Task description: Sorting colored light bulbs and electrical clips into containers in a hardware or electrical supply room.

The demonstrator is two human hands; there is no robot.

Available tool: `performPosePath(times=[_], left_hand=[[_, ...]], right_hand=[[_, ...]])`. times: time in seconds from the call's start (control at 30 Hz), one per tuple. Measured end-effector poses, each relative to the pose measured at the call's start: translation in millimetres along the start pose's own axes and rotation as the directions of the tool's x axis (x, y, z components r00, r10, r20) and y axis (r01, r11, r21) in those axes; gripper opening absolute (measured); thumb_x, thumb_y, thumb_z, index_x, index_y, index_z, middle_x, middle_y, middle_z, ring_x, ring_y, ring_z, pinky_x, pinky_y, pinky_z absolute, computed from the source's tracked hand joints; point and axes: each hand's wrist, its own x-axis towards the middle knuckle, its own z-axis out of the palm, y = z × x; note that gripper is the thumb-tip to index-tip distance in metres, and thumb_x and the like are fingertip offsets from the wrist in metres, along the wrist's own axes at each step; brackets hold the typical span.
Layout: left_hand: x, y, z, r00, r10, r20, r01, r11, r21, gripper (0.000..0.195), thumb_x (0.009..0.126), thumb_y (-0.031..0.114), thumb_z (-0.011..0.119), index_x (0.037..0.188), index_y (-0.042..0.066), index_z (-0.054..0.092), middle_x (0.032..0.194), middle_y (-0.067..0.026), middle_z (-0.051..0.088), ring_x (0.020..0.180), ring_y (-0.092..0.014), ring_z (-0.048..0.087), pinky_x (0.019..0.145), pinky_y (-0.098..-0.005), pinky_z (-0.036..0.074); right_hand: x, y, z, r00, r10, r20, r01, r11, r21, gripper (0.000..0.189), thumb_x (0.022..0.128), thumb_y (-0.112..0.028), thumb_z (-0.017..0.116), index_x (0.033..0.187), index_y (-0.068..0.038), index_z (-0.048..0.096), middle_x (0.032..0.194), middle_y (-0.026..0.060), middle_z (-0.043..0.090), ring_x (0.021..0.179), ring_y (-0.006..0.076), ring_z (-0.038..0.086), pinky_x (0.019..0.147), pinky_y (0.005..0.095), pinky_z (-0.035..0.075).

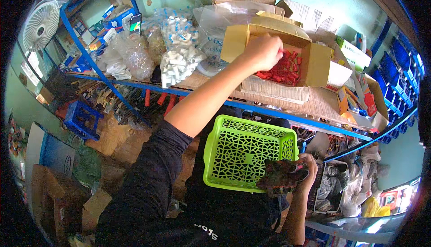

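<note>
My left hand (264,52) reaches into an open cardboard box (318,65) on the shelf, its fingers curled over a heap of small red plastic pieces (284,70). Its fingertips are hidden, so I cannot tell whether it holds any. A lime-green plastic basket (210,152) with a lattice floor is tilted in front of my body, with nothing lying on the visible lattice. At its lower right corner my right hand (308,171) grips a dark object (279,176) that overlaps the rim. Shadow hides what this object is.
Bags of white pipe fittings (180,63) and clear plastic bags (136,56) crowd the shelf's left side. A phone (135,24) stands behind them. An open carton of packets (377,102) sits at right. The blue shelf edge (256,107) runs between box and basket.
</note>
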Motion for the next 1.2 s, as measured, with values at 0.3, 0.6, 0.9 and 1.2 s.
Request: performPosePath(times=[0.3, 0.6, 0.9, 1.2], left_hand=[[30, 19, -81, 0.870, -0.031, -0.493, -0.225, 0.863, -0.452, 0.023, 0.099, 0.024, 0.065, 0.098, 0.001, 0.069, 0.082, -0.0096, 0.073, 0.070, -0.014, 0.070, 0.059, -0.0300, 0.052], [-90, 63, -86, 0.996, 0.084, 0.023, -0.004, 0.300, -0.954, 0.041, 0.109, 0.034, 0.046, 0.129, 0.000, 0.056, 0.099, -0.0158, 0.071, 0.071, -0.019, 0.069, 0.064, -0.0275, 0.055], [-179, 103, -7, 0.968, -0.225, 0.113, 0.151, 0.159, -0.976, 0.037, 0.109, 0.030, 0.045, 0.126, -0.001, 0.056, 0.114, -0.0199, 0.070, 0.101, -0.021, 0.066, 0.090, -0.0326, 0.047], [-219, 128, 29, 0.908, -0.402, -0.119, 0.062, 0.408, -0.911, 0.016, 0.106, 0.012, 0.052, 0.110, -0.001, 0.060, 0.120, -0.0166, 0.066, 0.103, -0.021, 0.061, 0.096, -0.0335, 0.046]], right_hand=[[7, 18, -3, 0.966, 0.257, 0.025, -0.238, 0.849, 0.472, 0.044, 0.103, -0.039, 0.044, 0.098, -0.002, 0.068, 0.087, 0.0051, 0.062, 0.081, 0.0167, 0.058, 0.079, 0.0290, 0.047], [34, -16, -10, 0.889, 0.385, -0.246, -0.121, 0.718, 0.686, 0.034, 0.093, -0.041, 0.061, 0.096, -0.007, 0.065, 0.092, 0.0086, 0.069, 0.083, 0.0259, 0.066, 0.082, 0.0409, 0.057], [45, -32, 28, 0.984, 0.168, 0.060, -0.138, 0.505, 0.852, 0.054, 0.098, -0.045, 0.045, 0.129, -0.004, 0.062, 0.128, 0.0163, 0.067, 0.114, 0.0358, 0.064, 0.103, 0.0503, 0.049], [-9, -68, 121, 0.981, 0.054, 0.186, -0.096, 0.969, 0.226, 0.046, 0.100, -0.018, 0.065, 0.136, -0.001, 0.043, 0.117, 0.0080, 0.059, 0.103, 0.0115, 0.055, 0.089, 0.0275, 0.048]])
